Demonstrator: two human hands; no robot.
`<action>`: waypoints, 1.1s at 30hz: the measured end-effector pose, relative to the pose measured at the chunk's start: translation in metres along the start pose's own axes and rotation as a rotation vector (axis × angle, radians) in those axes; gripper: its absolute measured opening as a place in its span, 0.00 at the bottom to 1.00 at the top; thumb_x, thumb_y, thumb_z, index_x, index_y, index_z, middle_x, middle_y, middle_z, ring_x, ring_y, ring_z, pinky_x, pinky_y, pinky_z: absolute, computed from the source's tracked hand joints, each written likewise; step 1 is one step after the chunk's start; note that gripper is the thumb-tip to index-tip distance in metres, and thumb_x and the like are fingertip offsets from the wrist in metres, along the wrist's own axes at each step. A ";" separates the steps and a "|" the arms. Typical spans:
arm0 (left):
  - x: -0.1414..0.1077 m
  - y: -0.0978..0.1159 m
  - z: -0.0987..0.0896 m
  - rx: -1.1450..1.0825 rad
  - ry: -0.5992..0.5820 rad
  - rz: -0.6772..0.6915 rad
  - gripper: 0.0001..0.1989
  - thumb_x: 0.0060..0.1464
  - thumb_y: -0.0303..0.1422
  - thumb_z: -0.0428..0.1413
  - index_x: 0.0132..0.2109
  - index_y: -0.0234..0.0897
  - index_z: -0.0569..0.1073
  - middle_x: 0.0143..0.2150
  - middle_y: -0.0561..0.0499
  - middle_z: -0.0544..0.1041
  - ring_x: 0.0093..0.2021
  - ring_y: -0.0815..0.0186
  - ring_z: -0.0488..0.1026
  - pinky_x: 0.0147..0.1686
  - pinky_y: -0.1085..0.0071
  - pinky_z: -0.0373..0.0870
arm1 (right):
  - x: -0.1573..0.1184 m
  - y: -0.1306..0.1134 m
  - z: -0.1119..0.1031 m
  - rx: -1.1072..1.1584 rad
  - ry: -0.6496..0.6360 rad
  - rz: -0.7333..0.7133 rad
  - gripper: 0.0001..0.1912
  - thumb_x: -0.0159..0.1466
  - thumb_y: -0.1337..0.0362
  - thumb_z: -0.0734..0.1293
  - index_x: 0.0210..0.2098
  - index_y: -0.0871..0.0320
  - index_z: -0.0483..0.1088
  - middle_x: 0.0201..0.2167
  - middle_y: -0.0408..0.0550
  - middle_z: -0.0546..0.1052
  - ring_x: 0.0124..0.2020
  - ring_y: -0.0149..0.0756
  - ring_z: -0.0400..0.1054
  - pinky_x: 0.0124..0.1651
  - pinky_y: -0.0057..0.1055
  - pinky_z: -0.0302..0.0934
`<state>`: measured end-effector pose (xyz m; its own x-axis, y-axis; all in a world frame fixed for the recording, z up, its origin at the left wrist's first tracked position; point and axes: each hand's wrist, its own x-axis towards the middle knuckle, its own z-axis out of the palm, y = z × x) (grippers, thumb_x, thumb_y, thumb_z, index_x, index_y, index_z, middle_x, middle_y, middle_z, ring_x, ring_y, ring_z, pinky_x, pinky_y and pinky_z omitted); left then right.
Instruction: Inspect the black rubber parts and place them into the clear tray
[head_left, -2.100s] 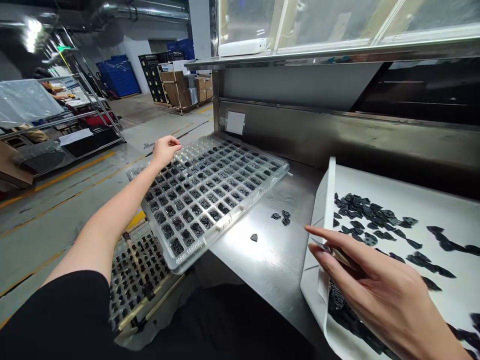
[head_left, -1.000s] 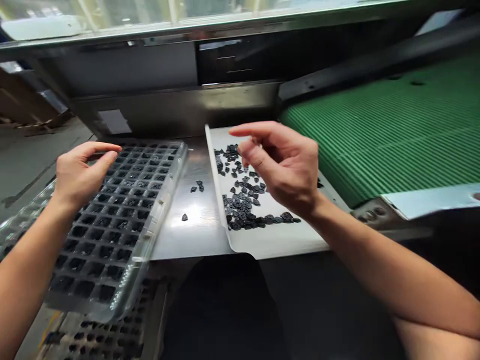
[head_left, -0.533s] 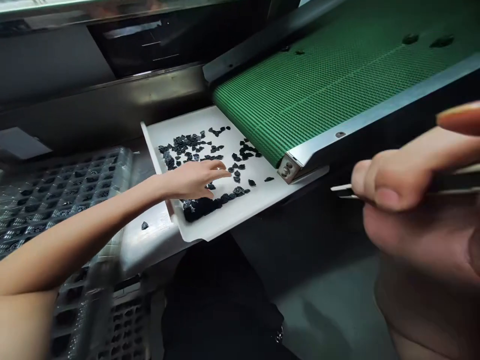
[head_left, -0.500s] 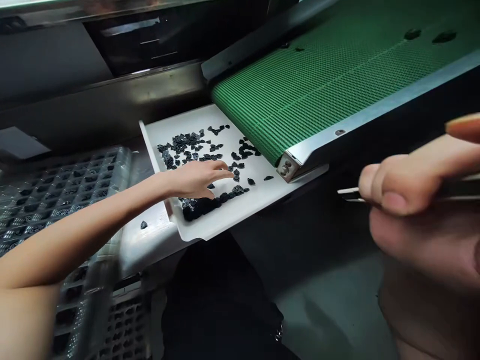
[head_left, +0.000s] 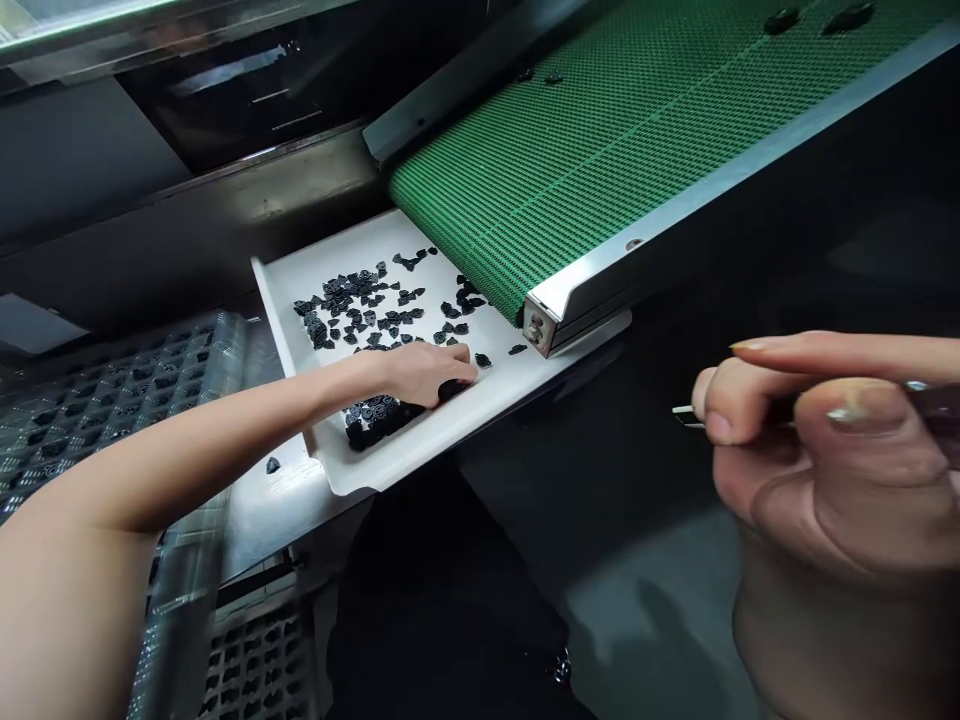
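Observation:
My left hand [head_left: 427,374] is down in the white tray [head_left: 337,462], its fingers curled around small black parts [head_left: 451,388] near the front edge. How many parts lie under the fingers cannot be made out. More black parts [head_left: 349,290] are spread over the tray, loosely at the back and densely along the front left. At the right, well away from the tray, my right hand [head_left: 817,450] is closed around a pair of tweezers [head_left: 684,412]. Only the thin, light tips stick out past the fingers; nothing shows between them.
A green conveyor belt [head_left: 570,190] slopes down to the tray's right side, carrying a few dark parts. Clear compartment trays [head_left: 67,410] filled with black parts stand at left. Another filled tray [head_left: 255,665] sits below. One loose part [head_left: 273,465] lies on the metal ledge.
My left hand has lowered and its spread fingers have closed on black parts. My right hand has turned, still holding the tweezers. The whole view has shifted slightly.

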<state>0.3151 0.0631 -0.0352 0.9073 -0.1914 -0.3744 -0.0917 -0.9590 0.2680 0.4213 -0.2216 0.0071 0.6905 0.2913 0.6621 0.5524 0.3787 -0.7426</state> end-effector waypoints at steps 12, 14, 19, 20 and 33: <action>-0.015 0.007 -0.004 -0.253 -0.036 -0.128 0.23 0.46 0.21 0.56 0.50 0.39 0.76 0.57 0.41 0.74 0.43 0.57 0.74 0.36 0.64 0.65 | -0.004 0.014 -0.007 0.082 -0.119 -0.071 0.10 0.69 0.71 0.73 0.45 0.53 0.87 0.21 0.44 0.74 0.21 0.33 0.68 0.21 0.33 0.54; -0.020 0.008 -0.010 -0.300 -0.061 -0.158 0.24 0.50 0.25 0.57 0.55 0.39 0.75 0.60 0.42 0.75 0.47 0.56 0.75 0.39 0.66 0.68 | -0.005 0.015 -0.009 0.075 -0.115 -0.052 0.11 0.69 0.71 0.73 0.46 0.53 0.87 0.22 0.44 0.75 0.21 0.33 0.68 0.22 0.33 0.55; -0.026 0.018 -0.011 -0.528 -0.039 -0.312 0.17 0.60 0.37 0.58 0.55 0.42 0.76 0.58 0.45 0.77 0.49 0.55 0.75 0.42 0.66 0.69 | -0.006 0.020 -0.011 0.120 -0.078 -0.041 0.08 0.68 0.68 0.74 0.43 0.52 0.87 0.20 0.43 0.73 0.19 0.33 0.67 0.21 0.33 0.54; -0.025 0.022 -0.008 -0.544 -0.003 -0.331 0.14 0.63 0.39 0.56 0.53 0.42 0.76 0.57 0.45 0.77 0.49 0.55 0.75 0.43 0.65 0.68 | -0.006 0.021 -0.011 0.129 -0.079 -0.033 0.08 0.67 0.68 0.75 0.43 0.53 0.87 0.20 0.44 0.73 0.19 0.33 0.67 0.21 0.33 0.54; -0.017 0.038 0.028 -0.616 0.313 -0.375 0.15 0.70 0.44 0.51 0.36 0.42 0.65 0.33 0.48 0.69 0.31 0.59 0.62 0.32 0.63 0.55 | -0.021 0.031 -0.015 0.149 -0.119 0.120 0.08 0.75 0.62 0.70 0.48 0.51 0.84 0.23 0.42 0.72 0.25 0.31 0.67 0.29 0.31 0.59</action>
<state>0.2846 0.0237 -0.0438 0.9144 0.2778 -0.2944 0.4047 -0.6418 0.6514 0.4313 -0.2293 -0.0314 0.6819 0.4404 0.5841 0.3885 0.4585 -0.7993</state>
